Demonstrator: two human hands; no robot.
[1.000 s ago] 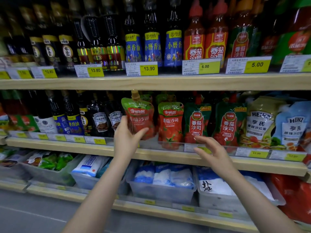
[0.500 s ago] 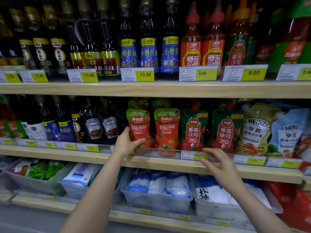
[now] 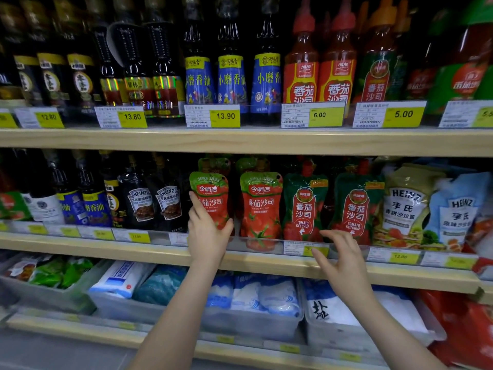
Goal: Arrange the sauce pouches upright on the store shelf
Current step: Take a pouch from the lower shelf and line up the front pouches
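A red and green ketchup pouch stands upright on the middle wooden shelf, and my left hand is wrapped around its lower part. A matching pouch stands upright just to its right. Two dark green tomato ketchup pouches stand upright further right. My right hand hovers with fingers apart in front of the shelf's price-tag rail, below the dark green pouches, holding nothing. More pouches sit behind the front row, mostly hidden.
Dark Heinz sauce bottles stand left of the pouches; Heinz salad-dressing pouches lean on the right. Bottles of sesame oil and ketchup fill the upper shelf. Clear bins of salt bags sit on the lower shelf.
My left hand lowered the tilted pouch onto the shelf so it now stands upright beside its twin. My right hand stayed in front of the shelf edge.
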